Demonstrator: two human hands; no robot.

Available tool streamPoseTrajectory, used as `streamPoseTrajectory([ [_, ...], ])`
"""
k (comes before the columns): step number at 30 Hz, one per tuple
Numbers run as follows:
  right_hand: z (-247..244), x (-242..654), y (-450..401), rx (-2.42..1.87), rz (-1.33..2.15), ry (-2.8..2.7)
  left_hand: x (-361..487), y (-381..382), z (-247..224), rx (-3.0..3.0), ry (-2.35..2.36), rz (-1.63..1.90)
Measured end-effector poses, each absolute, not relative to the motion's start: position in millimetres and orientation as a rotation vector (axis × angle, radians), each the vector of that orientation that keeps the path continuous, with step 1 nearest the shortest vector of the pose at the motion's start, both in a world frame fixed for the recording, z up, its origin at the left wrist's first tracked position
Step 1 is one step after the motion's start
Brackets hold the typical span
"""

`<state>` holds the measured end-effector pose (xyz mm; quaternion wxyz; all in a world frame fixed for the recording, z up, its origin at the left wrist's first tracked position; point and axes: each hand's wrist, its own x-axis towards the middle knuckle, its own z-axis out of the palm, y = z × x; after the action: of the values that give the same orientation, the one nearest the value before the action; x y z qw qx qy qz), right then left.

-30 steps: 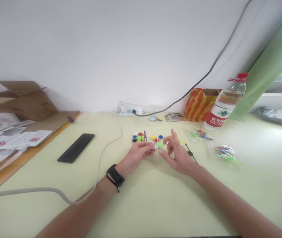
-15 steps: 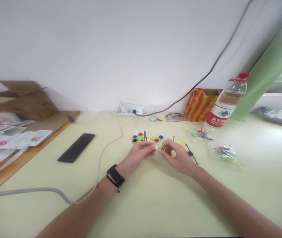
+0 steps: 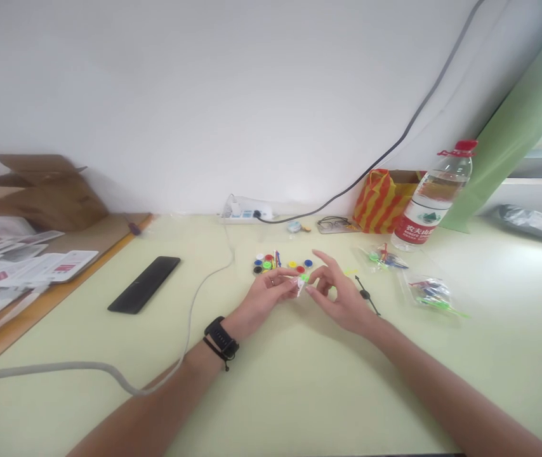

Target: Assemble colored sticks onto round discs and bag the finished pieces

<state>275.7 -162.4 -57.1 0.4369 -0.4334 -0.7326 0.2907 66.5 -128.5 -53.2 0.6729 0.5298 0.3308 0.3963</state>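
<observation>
My left hand [image 3: 268,294] pinches a small white plastic piece [image 3: 301,285] between thumb and fingertips. A bright green bit [image 3: 304,277] shows at its upper end; its exact shape is too small to tell. Just right of it, my right hand [image 3: 340,294] has its index finger raised and its thumb apart, holding nothing that I can see. Beyond the hands lie several coloured discs, among them a blue disc [image 3: 308,263] and a yellow disc [image 3: 292,264], with thin coloured sticks [image 3: 277,258] beside them. A black double-ended pointer [image 3: 365,295] lies by my right hand.
Clear bags of small plastic parts [image 3: 433,294] lie to the right, near a tilted-looking water bottle [image 3: 422,212] and a striped bag [image 3: 378,202]. A black flat slab [image 3: 145,285] and a grey cable [image 3: 190,324] are on the left. A power strip [image 3: 245,214] sits by the wall.
My right index finger has lifted and stretched away from the piece, opening the right hand's pinch. My left hand still holds the white piece, which is now slightly turned.
</observation>
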Motion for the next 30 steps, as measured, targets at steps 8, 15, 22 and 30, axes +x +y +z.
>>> streamPoseTrajectory([
  [8,-48,282,-160,-1.134,0.894,-1.909,67,-128,-51,1.194,0.766,0.921],
  [15,-48,278,-160,-1.083,0.901,-1.752,67,-129,-52,1.245,0.773,0.914],
  [22,-48,278,-158,-1.105,0.921,-1.797,69,-131,-52,1.348,0.820,0.853],
  [30,-44,281,-157,-1.066,1.110,-1.671,73,-135,-55,1.422,0.834,0.846],
])
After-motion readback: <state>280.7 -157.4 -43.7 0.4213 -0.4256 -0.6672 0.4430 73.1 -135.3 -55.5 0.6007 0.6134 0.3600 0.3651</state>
